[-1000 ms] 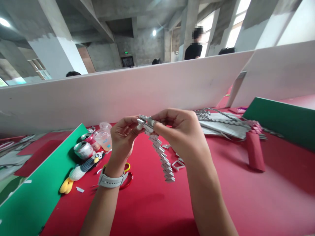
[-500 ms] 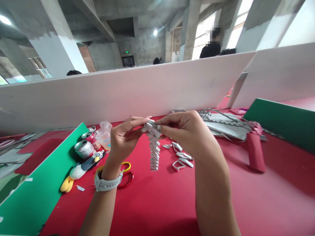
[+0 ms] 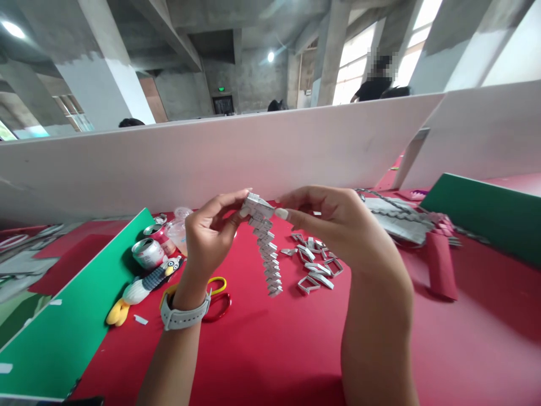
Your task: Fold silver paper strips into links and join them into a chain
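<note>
A zigzag chain of folded paper (image 3: 267,254) hangs over the red table, its wider top end pinched between the thumb and fingers of my left hand (image 3: 213,231). My right hand (image 3: 327,217) is just right of that top end, thumb and index finger apart, the thumb tip close to the chain's right corner. Nothing shows between its fingers. Several loose folded paper pieces (image 3: 320,268) lie on the table below my right hand. Scissors with yellow and red handles (image 3: 217,286) lie beside my left wrist.
Left of my hands are a silver can (image 3: 147,254), a red can (image 3: 159,235), plastic cups (image 3: 177,230) and a knitted bird toy (image 3: 143,287) by a green board (image 3: 84,316). A red roll (image 3: 440,265) and grey strips stand right. A white partition (image 3: 236,152) crosses behind; a person is beyond.
My right hand has moved right, away from the chain's top end, and its fingers have parted. The chain now hangs more slanted, and more of the loose paper pieces show.
</note>
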The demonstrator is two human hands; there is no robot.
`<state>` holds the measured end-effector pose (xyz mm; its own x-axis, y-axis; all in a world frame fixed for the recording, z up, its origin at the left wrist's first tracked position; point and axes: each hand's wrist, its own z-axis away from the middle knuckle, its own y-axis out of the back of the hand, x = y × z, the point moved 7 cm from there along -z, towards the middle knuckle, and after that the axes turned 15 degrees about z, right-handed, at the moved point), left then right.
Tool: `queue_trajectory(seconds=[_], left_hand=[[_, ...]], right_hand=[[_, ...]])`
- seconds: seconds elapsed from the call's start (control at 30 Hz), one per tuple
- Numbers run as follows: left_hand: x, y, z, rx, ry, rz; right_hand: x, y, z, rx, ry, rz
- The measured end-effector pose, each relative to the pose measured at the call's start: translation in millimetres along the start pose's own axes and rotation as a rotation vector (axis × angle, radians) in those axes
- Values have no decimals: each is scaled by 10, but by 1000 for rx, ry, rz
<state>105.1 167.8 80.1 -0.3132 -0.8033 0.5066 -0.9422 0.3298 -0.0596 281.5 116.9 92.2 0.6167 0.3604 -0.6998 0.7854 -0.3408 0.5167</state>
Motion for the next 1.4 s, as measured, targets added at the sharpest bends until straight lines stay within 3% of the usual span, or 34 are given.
queue_trajectory(seconds=[0.23, 0.43, 0.6, 0.83, 1.07, 1.27, 1.4], left_hand=[[-2, 39, 0, 68, 54, 63], [-9, 48, 1, -3, 91, 105], [71, 28, -7, -21, 60, 104], [88, -10, 2, -10, 66, 117], [101, 1, -4, -27, -4, 27], [140, 50, 7, -38, -104, -62], [85, 82, 10, -61, -9, -54]], right_hand=[[-215, -62, 17, 112, 220, 23], [-262, -25, 51, 186, 315, 147], [-280, -62, 37, 217, 369, 103], [-189, -114, -35, 220, 352, -81], [-103, -159, -96, 123, 279, -45], [-86, -227, -118, 217, 193, 16], [-129, -299, -117, 212, 201, 35]])
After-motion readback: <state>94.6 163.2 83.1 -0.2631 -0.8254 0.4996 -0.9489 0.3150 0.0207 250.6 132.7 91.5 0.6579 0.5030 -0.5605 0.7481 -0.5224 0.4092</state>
